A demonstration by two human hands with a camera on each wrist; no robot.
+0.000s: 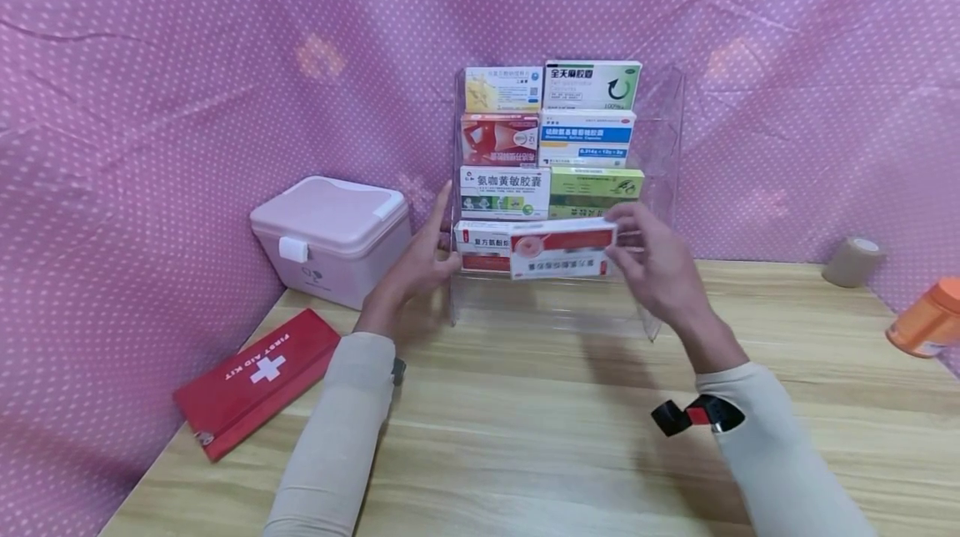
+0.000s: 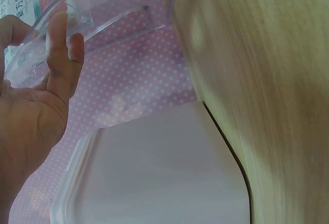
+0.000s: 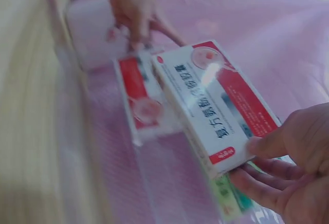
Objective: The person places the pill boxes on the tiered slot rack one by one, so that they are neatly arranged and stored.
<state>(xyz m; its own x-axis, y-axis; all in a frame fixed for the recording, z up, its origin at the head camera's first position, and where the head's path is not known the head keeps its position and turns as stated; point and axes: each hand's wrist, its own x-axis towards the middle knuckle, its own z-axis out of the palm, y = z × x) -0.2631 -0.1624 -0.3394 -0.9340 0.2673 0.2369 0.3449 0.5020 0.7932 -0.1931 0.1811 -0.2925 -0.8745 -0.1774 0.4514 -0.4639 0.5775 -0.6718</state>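
Observation:
A clear acrylic tiered rack (image 1: 663, 145) stands on the wooden table (image 1: 525, 437), filled with several medicine boxes. My right hand (image 1: 652, 266) pinches a red-and-white medicine box (image 1: 562, 248) by its right end, in front of the rack's lowest tier beside a matching red-and-white box (image 1: 480, 243). In the right wrist view the held box (image 3: 218, 106) lies across my fingers (image 3: 262, 183). My left hand (image 1: 423, 258) rests with straight fingers against the rack's left side wall (image 2: 97, 23); the left wrist view shows those fingers (image 2: 61, 54) on the clear plastic.
A pink storage case (image 1: 330, 233) sits left of the rack, close to my left hand. A red first aid kit pouch (image 1: 258, 378) lies at the table's left edge. A tan bandage roll (image 1: 853, 260) and an orange bottle (image 1: 926, 318) are at the far right. Pink dotted cloth surrounds the table.

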